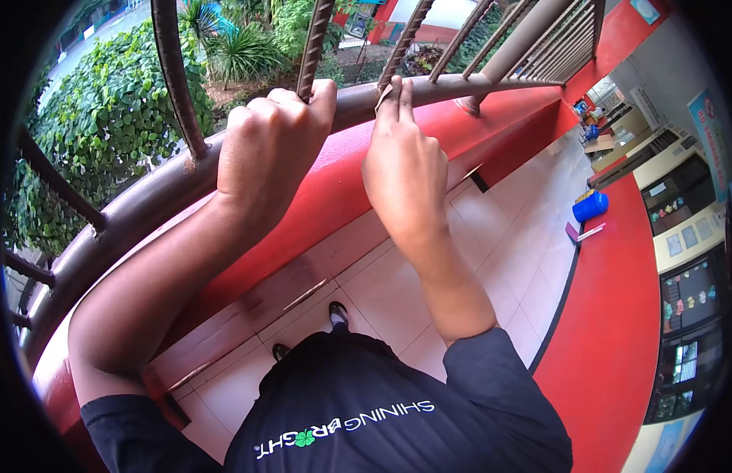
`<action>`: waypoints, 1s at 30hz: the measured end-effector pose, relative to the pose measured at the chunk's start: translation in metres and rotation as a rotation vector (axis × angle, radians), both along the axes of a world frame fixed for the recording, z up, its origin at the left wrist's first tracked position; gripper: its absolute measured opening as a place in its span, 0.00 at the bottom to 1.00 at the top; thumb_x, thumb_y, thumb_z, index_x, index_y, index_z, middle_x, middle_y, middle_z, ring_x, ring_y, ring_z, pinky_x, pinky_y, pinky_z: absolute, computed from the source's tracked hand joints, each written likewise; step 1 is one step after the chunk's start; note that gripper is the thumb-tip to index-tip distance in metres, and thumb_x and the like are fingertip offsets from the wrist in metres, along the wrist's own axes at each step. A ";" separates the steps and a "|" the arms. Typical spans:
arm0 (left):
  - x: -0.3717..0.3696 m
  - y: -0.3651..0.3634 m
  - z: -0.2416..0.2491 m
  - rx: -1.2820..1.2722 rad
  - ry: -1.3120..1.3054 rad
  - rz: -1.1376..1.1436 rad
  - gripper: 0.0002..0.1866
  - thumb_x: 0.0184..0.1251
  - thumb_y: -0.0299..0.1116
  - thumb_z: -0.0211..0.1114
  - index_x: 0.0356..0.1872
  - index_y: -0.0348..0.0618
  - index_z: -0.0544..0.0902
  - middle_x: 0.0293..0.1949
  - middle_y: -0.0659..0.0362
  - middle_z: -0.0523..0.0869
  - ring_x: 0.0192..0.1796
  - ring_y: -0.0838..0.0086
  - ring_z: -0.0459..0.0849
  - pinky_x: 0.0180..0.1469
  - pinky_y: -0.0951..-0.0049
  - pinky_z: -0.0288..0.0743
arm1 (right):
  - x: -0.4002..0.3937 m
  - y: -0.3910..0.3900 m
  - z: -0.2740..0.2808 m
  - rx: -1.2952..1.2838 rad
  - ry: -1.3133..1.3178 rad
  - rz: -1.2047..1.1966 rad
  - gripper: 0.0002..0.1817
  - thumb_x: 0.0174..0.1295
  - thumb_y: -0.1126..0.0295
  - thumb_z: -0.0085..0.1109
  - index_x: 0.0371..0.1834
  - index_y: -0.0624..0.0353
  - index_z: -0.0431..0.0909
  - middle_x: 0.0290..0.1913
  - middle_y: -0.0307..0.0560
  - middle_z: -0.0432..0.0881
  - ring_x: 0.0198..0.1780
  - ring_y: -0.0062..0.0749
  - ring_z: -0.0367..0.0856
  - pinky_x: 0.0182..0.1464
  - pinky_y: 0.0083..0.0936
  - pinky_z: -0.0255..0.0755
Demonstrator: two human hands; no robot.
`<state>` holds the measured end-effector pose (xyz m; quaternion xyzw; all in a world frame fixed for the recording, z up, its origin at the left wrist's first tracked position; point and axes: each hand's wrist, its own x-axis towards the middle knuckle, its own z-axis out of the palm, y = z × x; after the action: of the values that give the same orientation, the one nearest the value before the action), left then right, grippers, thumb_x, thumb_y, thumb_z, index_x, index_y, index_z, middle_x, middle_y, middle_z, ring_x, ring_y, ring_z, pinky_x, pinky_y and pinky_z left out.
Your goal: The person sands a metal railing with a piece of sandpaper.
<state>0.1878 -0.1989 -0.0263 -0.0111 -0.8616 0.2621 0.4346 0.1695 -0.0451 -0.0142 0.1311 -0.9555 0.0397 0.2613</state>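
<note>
My left hand (275, 134) is closed in a fist around a ribbed metal bar (317, 39) of the railing, low down by the pipe rail (354, 108). To its right, my right hand (405, 162) reaches to the foot of another ribbed bar (405, 43). Two of its fingers are stretched out and pressed together against that bar. A small, thin, brownish sheet (383, 101) shows at the left side of these fingertips; its kind is not clear. The thumb and the other fingers of this hand are mostly hidden.
Under the rail runs a red ledge (334, 185). Leafy bushes (90, 118) grow beyond the railing. A tiled walkway (397, 292) lies below, with a red wall (610, 315) and a blue bin (590, 206) on the right. A thick post (523, 39) stands further along.
</note>
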 end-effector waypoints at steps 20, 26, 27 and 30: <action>-0.008 -0.003 -0.009 0.081 0.068 -0.113 0.06 0.66 0.32 0.67 0.35 0.53 0.77 0.21 0.64 0.83 0.23 0.75 0.87 0.21 0.73 0.75 | -0.015 0.024 -0.031 -0.248 0.371 0.202 0.22 0.70 0.73 0.61 0.64 0.37 0.87 0.53 0.49 0.83 0.40 0.53 0.89 0.42 0.49 0.84; -0.006 -0.003 -0.007 0.125 0.039 -0.149 0.03 0.71 0.30 0.65 0.40 0.49 0.78 0.23 0.61 0.85 0.24 0.71 0.90 0.23 0.72 0.83 | -0.017 0.023 -0.010 -0.120 0.148 0.303 0.25 0.75 0.66 0.58 0.73 0.28 0.79 0.47 0.51 0.81 0.41 0.57 0.88 0.44 0.51 0.84; -0.007 -0.004 -0.007 0.125 0.040 -0.148 0.03 0.71 0.30 0.65 0.40 0.49 0.78 0.23 0.61 0.85 0.24 0.71 0.90 0.23 0.72 0.83 | -0.020 0.024 -0.009 -0.104 0.150 0.283 0.25 0.75 0.66 0.58 0.73 0.27 0.79 0.45 0.51 0.81 0.41 0.57 0.88 0.44 0.51 0.84; -0.005 -0.005 -0.008 0.136 0.032 -0.181 0.03 0.71 0.30 0.65 0.40 0.49 0.78 0.23 0.60 0.85 0.25 0.70 0.90 0.23 0.72 0.83 | -0.033 0.036 -0.016 -0.165 0.154 0.363 0.24 0.76 0.65 0.59 0.73 0.30 0.79 0.45 0.52 0.86 0.45 0.57 0.88 0.46 0.52 0.83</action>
<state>0.1827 -0.2039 -0.0340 -0.0550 -0.8658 0.1630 0.4698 0.1366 -0.0095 -0.0305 0.2820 -0.8870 0.1539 0.3318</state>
